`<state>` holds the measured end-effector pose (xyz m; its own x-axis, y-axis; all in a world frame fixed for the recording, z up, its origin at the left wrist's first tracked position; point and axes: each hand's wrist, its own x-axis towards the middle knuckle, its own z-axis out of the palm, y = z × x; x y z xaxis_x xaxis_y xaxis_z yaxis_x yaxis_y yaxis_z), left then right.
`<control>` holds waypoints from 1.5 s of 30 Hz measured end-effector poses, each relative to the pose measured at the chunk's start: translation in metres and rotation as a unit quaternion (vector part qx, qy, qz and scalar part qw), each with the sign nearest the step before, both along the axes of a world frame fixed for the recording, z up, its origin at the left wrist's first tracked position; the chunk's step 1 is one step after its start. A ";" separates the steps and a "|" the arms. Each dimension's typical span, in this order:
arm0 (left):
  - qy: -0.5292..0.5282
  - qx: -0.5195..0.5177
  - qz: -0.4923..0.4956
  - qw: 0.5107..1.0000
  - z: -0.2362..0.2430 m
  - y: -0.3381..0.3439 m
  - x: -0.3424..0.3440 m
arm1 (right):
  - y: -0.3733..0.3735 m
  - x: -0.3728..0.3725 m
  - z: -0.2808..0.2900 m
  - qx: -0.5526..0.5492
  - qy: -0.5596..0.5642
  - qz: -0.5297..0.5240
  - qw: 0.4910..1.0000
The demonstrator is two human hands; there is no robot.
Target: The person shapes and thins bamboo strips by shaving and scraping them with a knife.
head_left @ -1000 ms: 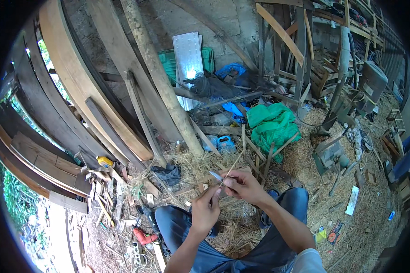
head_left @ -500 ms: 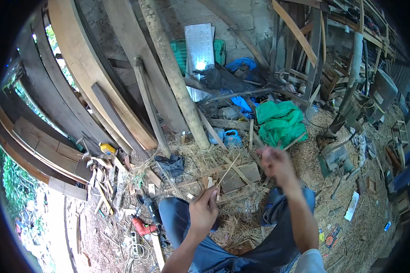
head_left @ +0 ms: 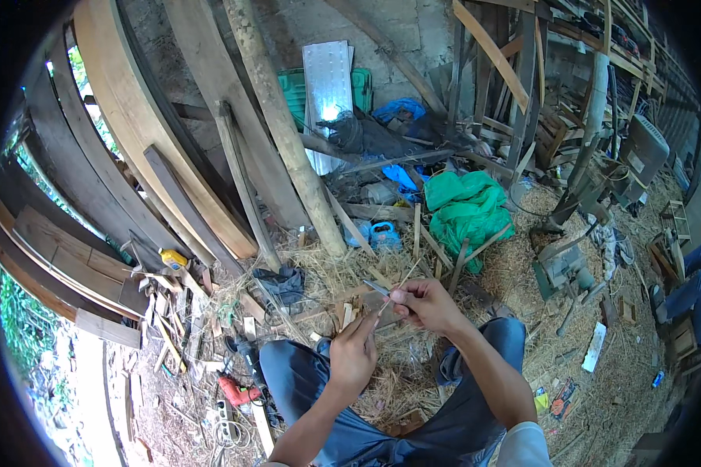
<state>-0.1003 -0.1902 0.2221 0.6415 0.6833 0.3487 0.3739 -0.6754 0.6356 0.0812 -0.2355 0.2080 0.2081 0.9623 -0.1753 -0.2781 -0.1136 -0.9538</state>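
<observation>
Wooden, thin, pale stick (head_left: 385, 305) slanted up, pinched low in my left hand (head_left: 354, 359); right hand (head_left: 428, 305) gripped small grey-bladed knife (head_left: 376, 287) across it. Light strokes away from left hand seemed safest.

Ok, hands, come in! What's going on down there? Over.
Left hand gripping thin stick. Right hand gripping knife, blade close to stick. Nothing seen blocking hands; red power tool left of left leg.
</observation>
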 end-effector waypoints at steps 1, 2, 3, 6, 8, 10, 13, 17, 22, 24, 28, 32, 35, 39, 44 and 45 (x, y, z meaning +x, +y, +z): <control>0.016 -0.004 -0.003 1.000 -0.001 0.000 -0.002 | 0.001 0.002 0.001 -0.009 -0.005 0.003 1.000; 0.016 -0.006 -0.003 1.000 -0.001 0.000 -0.002 | 0.001 0.004 0.001 -0.018 -0.010 0.006 1.000; 0.020 -0.008 -0.003 1.000 -0.001 -0.001 0.001 | 0.000 0.006 0.000 -0.020 -0.013 0.006 1.000; 0.032 -0.018 -0.004 0.999 0.001 -0.003 0.003 | -0.001 0.011 -0.002 -0.030 -0.006 -0.008 0.999; 0.041 -0.025 -0.003 0.999 -0.001 -0.003 0.002 | -0.001 0.012 -0.001 -0.046 -0.024 -0.007 0.999; -0.025 0.019 -0.006 0.999 -0.007 -0.001 0.001 | 0.000 0.011 0.001 -0.057 -0.030 -0.007 0.998; -0.028 -0.021 -0.001 0.999 -0.014 0.006 -0.001 | 0.004 0.006 -0.011 -0.055 -0.056 -0.008 0.997; 0.002 -0.012 0.015 1.000 -0.015 0.010 0.001 | 0.006 -0.005 -0.022 -0.030 -0.218 -0.027 0.975; -0.083 -0.005 0.041 0.996 -0.007 0.012 -0.019 | 0.005 0.048 -0.006 0.006 -0.036 -0.188 0.982; -0.056 -0.033 0.044 0.997 -0.002 0.012 -0.013 | 0.002 0.019 -0.011 0.028 -0.012 -0.146 0.989; -0.017 -0.082 0.041 0.996 0.004 0.011 -0.006 | 0.001 -0.015 0.003 0.065 0.079 -0.053 0.993; -0.037 -0.023 0.027 0.999 0.000 0.005 0.001 | 0.003 -0.021 -0.003 0.029 0.045 -0.020 0.998; -0.053 -0.018 0.017 0.998 -0.004 0.004 -0.002 | 0.005 0.002 -0.005 -0.015 -0.025 -0.052 0.998; -0.042 -0.059 0.034 0.997 0.000 -0.001 -0.028 | -0.005 0.087 -0.016 0.017 0.037 -0.269 0.962; -0.037 -0.145 0.037 0.988 -0.013 0.011 -0.027 | -0.008 0.045 -0.010 0.079 0.007 -0.163 0.983; -0.036 -0.145 0.035 0.988 -0.012 0.012 -0.027 | -0.004 0.024 -0.005 0.065 -0.005 -0.130 0.989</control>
